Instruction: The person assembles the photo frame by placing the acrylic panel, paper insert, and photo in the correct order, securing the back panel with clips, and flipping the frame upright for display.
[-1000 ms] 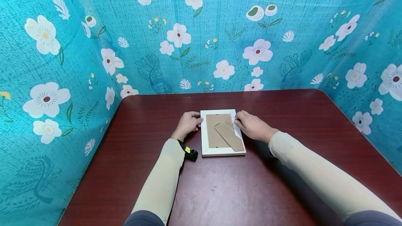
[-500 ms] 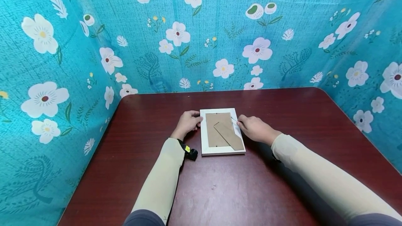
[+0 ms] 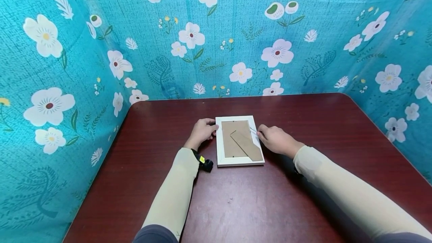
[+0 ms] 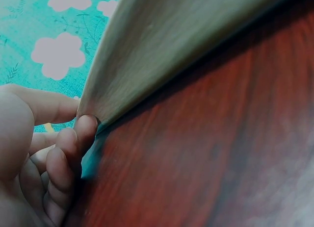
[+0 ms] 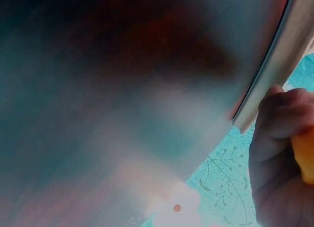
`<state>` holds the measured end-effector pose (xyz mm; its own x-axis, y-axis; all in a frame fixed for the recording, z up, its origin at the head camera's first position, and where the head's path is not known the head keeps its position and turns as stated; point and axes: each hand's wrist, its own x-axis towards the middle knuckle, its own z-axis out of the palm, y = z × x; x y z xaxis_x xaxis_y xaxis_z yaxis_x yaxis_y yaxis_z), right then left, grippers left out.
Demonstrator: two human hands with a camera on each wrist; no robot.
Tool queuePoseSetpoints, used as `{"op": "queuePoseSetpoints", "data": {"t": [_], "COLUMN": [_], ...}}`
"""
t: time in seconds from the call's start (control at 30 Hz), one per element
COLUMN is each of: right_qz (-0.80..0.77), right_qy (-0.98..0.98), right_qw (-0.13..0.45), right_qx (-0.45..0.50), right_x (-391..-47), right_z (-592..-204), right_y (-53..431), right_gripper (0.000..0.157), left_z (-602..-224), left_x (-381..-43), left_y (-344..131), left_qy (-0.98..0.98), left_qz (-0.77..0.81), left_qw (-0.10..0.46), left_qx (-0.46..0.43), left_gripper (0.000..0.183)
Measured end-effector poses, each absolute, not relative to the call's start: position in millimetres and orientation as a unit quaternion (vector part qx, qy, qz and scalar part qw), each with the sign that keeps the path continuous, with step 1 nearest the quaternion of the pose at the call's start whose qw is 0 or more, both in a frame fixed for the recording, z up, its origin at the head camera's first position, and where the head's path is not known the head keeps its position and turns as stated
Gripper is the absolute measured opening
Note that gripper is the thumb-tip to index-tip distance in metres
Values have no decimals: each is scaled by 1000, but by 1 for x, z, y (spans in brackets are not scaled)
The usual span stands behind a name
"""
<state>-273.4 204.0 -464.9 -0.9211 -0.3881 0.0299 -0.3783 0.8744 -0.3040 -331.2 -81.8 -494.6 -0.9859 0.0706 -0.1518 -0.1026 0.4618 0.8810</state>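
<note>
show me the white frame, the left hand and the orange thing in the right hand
White frame (image 3: 219, 143): head view, on its left border
Left hand (image 3: 201, 132): head view, on its back
Orange thing (image 5: 305, 156): right wrist view, on its visible middle

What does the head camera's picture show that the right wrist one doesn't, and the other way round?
Only the head view shows the left hand gripping the left edge of the picture frame, the frame's brown backing board, and a thin metal tool reaching from the right hand over the frame's right side.

Only the right wrist view shows an orange object inside the curled right hand; it may be the tool's handle, but I can't tell.

Both show the right hand, the picture frame (only its side from the wrist), the dark red table and flowered turquoise cloth.
</note>
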Motion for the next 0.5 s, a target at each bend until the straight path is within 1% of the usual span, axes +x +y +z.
{"op": "queuePoseSetpoints", "data": {"t": [0.27,0.5], "right_qz": [-150,-148], "right_qy": [971,976], "right_qw": [21,32], "right_qx": [-185,-158], "right_x": [-274,-269], "right_z": [-465,-464], "right_y": [204,201], "right_gripper": [19,19], "left_z": [-494,-495], "left_x": [-332,-332], "left_y": [-83,-85], "left_qy": [852,851], "left_qz": [517,518], "left_qw": [85,88], "left_qx": [1,21], "left_gripper": [34,41]}}
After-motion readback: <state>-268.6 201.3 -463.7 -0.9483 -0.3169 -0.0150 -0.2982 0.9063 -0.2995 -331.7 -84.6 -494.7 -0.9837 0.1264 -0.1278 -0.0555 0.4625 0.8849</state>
